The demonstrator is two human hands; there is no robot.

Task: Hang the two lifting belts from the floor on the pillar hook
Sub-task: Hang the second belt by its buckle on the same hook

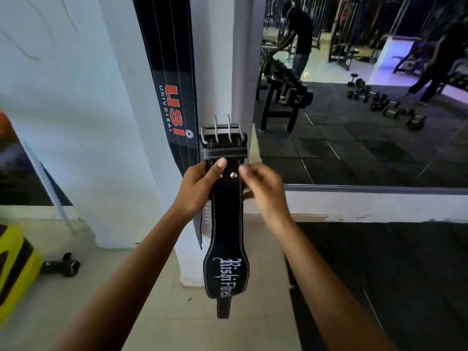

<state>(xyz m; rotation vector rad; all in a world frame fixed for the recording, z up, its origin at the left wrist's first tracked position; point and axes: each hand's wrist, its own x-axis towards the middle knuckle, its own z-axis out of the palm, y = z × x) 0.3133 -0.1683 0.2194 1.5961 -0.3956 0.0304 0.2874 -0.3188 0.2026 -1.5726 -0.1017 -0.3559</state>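
A black leather lifting belt (226, 219) with white script lettering hangs down in front of the white pillar (217, 59). Its steel double-prong buckle (222, 133) points up. My left hand (202, 186) grips the belt just below the buckle, thumb on the front. My right hand (263, 188) is at the belt's right edge, fingers curled; whether it holds the belt I cannot tell. A second black belt (172, 79) with red "USI" lettering hangs down the pillar from above the frame. The hook is out of view.
A wall mirror (367, 97) to the right reflects gym racks, dumbbells and a person. Black rubber mats (392, 274) cover the floor at right. A yellow and black object (15, 264) and a small dark dumbbell (63, 264) lie on the tiled floor at left.
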